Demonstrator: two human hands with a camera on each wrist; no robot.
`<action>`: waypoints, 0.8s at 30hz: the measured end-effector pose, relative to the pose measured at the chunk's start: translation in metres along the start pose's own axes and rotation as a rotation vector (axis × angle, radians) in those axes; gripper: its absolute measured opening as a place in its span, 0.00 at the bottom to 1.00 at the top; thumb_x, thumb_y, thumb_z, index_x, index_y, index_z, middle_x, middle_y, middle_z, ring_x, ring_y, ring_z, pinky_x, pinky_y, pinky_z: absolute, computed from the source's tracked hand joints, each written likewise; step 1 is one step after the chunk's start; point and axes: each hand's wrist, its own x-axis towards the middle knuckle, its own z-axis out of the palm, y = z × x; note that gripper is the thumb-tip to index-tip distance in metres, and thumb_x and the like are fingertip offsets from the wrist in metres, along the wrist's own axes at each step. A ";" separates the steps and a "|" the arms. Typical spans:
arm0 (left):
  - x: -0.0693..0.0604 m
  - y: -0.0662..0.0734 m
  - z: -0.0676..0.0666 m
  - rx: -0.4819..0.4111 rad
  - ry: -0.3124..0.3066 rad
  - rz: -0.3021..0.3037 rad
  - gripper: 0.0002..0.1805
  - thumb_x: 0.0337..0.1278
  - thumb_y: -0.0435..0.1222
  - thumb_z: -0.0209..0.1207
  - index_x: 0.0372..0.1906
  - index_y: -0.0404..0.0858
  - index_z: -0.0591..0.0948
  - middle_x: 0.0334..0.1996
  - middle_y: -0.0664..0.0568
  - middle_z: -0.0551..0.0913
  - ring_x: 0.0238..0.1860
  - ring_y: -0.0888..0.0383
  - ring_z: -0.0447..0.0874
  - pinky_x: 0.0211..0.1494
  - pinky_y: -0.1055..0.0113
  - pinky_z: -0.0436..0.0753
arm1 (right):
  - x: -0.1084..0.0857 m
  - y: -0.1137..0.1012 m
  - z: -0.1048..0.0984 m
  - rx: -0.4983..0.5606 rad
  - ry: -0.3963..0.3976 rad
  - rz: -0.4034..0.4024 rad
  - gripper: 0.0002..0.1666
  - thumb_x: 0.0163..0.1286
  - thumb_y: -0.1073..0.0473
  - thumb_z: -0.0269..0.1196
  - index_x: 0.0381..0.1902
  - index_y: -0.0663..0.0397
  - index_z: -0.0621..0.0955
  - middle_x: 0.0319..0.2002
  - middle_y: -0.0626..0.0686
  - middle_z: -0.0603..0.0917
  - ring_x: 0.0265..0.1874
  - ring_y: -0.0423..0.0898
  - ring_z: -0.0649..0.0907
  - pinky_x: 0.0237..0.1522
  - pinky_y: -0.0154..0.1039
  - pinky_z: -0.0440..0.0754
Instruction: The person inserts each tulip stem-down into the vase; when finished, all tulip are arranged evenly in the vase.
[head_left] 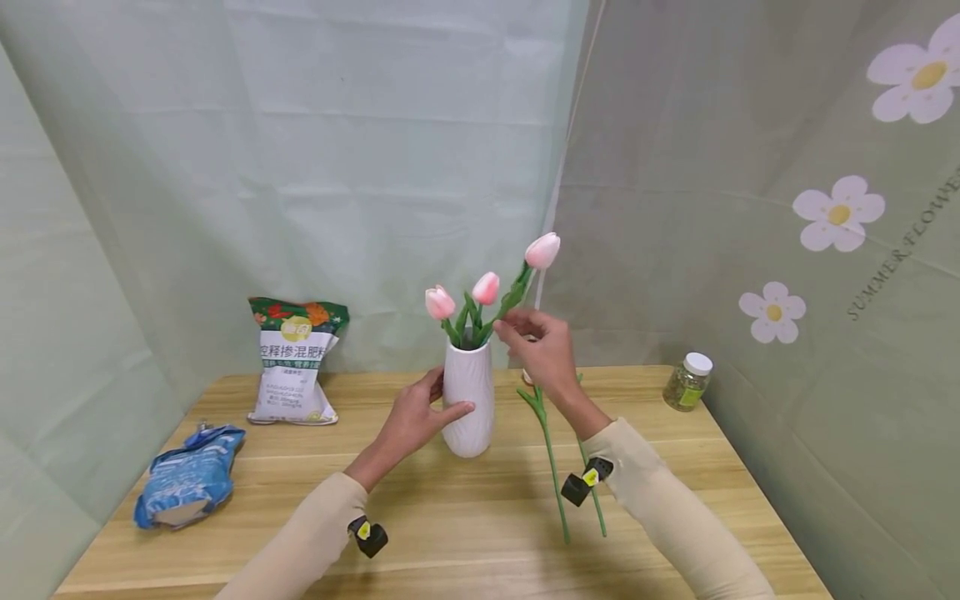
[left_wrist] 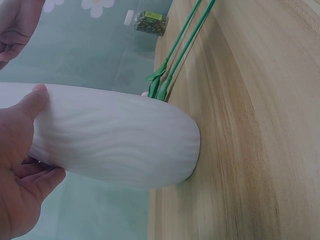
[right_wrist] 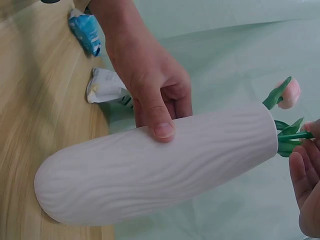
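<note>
A white ribbed vase (head_left: 468, 408) stands upright on the wooden table. My left hand (head_left: 422, 415) grips its side, thumb across the front, as the right wrist view also shows. Two pink tulips, one on the left (head_left: 439, 303) and one in the middle (head_left: 486, 288), rise from the mouth. Just above the rim on the right, my right hand (head_left: 543, 346) pinches the green stem (right_wrist: 296, 135) of a third pink tulip (head_left: 542, 251), which leans to the right. The lower end of that stem is hidden at the mouth of the vase.
Two more green-stemmed flowers (head_left: 553, 467) lie on the table to the right, their heads mostly hidden behind my right hand. A white-lidded jar (head_left: 687, 382) stands at the back right. At the left are a fertilizer bag (head_left: 294, 367) and a blue bag (head_left: 191, 479).
</note>
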 end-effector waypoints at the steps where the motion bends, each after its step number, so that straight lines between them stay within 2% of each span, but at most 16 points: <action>1: 0.000 0.000 0.000 0.003 -0.001 0.000 0.45 0.54 0.51 0.74 0.72 0.34 0.69 0.64 0.40 0.79 0.64 0.47 0.80 0.66 0.55 0.82 | 0.000 0.001 0.000 -0.005 -0.004 -0.008 0.15 0.68 0.58 0.71 0.47 0.63 0.87 0.41 0.61 0.89 0.38 0.51 0.88 0.32 0.32 0.88; 12: -0.001 0.000 0.001 0.008 0.001 0.010 0.45 0.54 0.51 0.74 0.72 0.34 0.69 0.64 0.40 0.79 0.64 0.47 0.80 0.66 0.55 0.82 | -0.003 0.007 0.000 -0.044 -0.064 -0.007 0.11 0.67 0.56 0.72 0.42 0.57 0.88 0.39 0.55 0.89 0.39 0.48 0.87 0.34 0.39 0.91; 24: -0.001 0.001 -0.001 0.012 0.002 0.014 0.45 0.55 0.51 0.74 0.72 0.33 0.69 0.63 0.39 0.80 0.63 0.46 0.81 0.65 0.54 0.82 | 0.002 0.008 0.006 -0.071 -0.063 -0.049 0.11 0.66 0.56 0.73 0.43 0.55 0.89 0.38 0.52 0.90 0.37 0.46 0.88 0.34 0.37 0.90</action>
